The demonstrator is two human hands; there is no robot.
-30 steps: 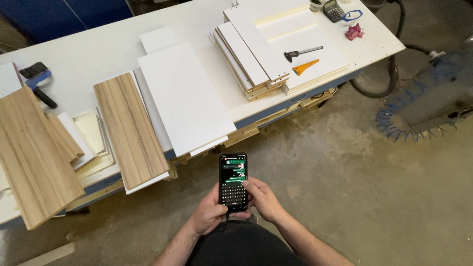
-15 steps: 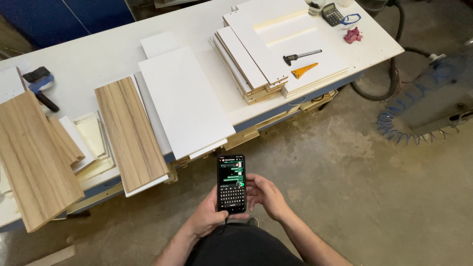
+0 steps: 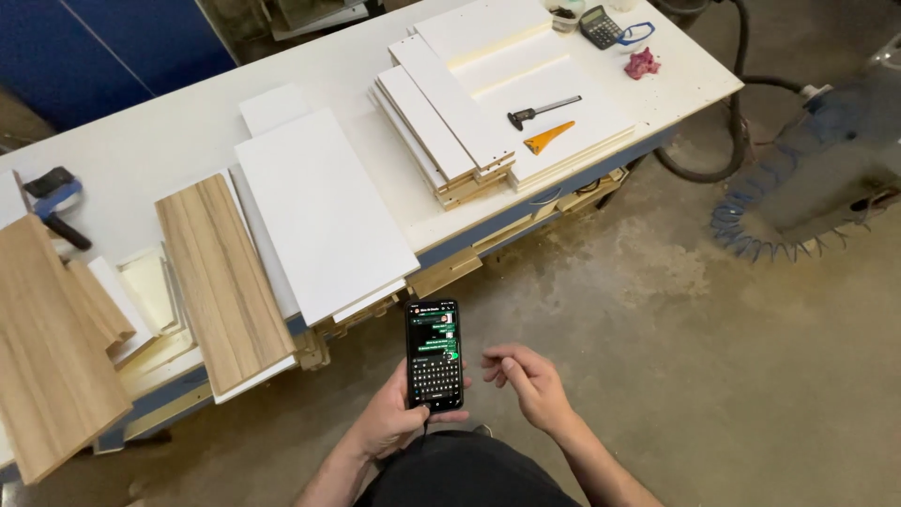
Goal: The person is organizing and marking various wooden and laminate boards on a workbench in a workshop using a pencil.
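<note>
The long white workbench [image 3: 188,141] fills the upper view, boards overhanging its near edge; bare concrete floor [image 3: 676,357] lies open to the right. Below the bench edge, the left hand [image 3: 399,422] grasps a black phone [image 3: 434,354] upright. The right hand [image 3: 527,383], on the phone before, has come off it and hangs just beside, fingers loosely curled, empty.

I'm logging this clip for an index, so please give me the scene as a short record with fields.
Setting: workshop, concrete floor, long white workbench
Left hand: holds a smartphone, screen lit
Right hand: beside the phone, off it, fingers curled
Nearest on bench: white panel, wood-grain board
Further along: stacked white panels, caliper, orange wedge, calculator
</note>
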